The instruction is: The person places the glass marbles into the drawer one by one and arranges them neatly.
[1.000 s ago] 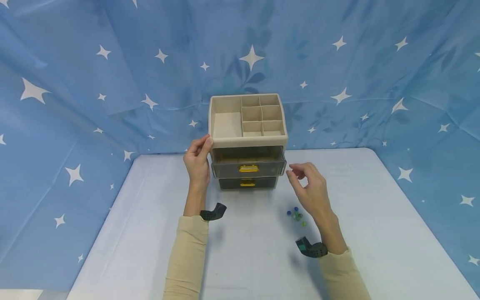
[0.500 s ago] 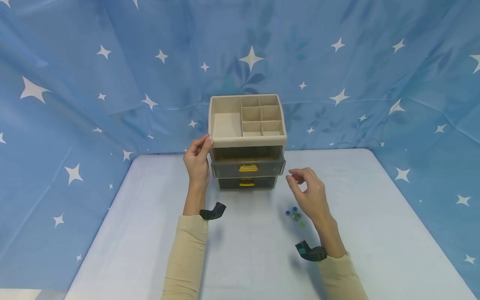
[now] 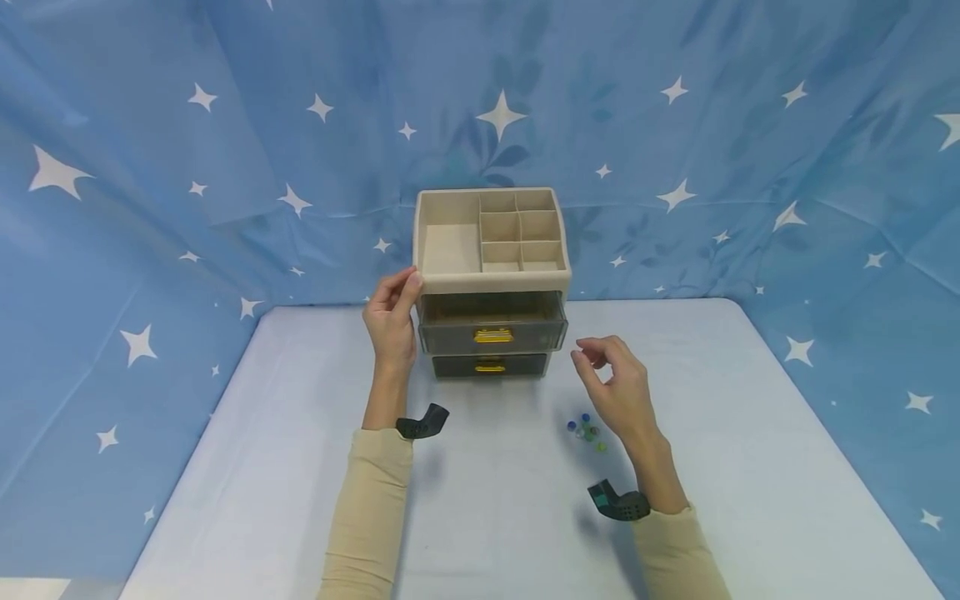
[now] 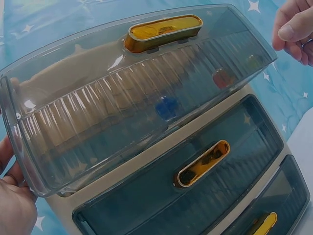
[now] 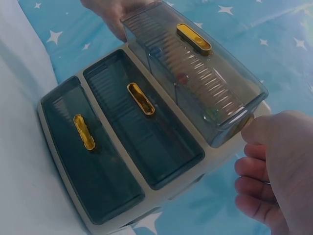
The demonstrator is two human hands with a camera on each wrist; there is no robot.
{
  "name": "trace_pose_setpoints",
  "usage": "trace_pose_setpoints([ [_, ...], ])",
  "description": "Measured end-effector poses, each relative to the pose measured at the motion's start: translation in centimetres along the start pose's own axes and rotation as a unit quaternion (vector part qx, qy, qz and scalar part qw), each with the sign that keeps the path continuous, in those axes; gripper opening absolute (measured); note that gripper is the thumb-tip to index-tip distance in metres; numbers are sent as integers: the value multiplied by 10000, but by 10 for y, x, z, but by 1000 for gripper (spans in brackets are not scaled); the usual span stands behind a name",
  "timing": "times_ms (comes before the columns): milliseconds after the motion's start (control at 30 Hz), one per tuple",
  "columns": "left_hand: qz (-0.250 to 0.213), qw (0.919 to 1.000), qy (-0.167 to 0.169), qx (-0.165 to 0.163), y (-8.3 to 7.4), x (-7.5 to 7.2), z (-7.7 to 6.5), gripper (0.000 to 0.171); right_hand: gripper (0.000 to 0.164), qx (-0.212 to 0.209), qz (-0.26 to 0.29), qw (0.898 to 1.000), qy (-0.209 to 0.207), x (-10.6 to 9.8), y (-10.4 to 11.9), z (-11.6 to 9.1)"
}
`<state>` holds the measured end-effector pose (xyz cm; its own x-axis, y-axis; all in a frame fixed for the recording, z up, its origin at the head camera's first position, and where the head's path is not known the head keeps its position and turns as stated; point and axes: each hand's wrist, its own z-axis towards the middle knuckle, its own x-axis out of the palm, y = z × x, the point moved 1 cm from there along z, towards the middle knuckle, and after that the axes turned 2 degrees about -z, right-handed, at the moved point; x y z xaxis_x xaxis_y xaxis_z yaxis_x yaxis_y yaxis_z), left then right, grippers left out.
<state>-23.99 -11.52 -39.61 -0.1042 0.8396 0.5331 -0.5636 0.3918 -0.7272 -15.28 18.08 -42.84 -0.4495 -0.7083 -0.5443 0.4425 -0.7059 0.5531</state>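
A cream storage box [image 3: 491,282] with smoked clear drawers stands at the table's back. Its top drawer [image 3: 492,336] is pulled out. Blue, red [image 4: 223,77] and green shapes, probably marbles, show through that drawer's plastic in the wrist views. My left hand [image 3: 392,321] grips the box's left front corner, thumb in front. My right hand [image 3: 622,387] hovers just right of the pulled-out drawer, fingers bent and thumb apart from the index, with nothing seen in it. Several small glass marbles [image 3: 587,431], blue and green, lie on the table just left of the right wrist.
Two lower drawers, the middle one [image 5: 142,117] and the bottom one [image 5: 88,152], are shut. Open compartments [image 3: 521,227] divide the box's top. A blue starred cloth [image 3: 300,125] hangs behind and at both sides of the white table [image 3: 480,500].
My right hand has come slightly nearer me, away from the drawer's side, and then stays there. The left hand keeps its place on the box. The head view shifts a little.
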Motion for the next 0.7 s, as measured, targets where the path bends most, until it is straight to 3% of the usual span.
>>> trace_pose_setpoints([
  [400,816,9952,403,355,-3,-1,2,26,16,-157,103,9998,18,0,-8,0],
  [700,875,9939,473,485,-1,-3,3,27,17,-92,44,9998,198,-2,-10,-1],
])
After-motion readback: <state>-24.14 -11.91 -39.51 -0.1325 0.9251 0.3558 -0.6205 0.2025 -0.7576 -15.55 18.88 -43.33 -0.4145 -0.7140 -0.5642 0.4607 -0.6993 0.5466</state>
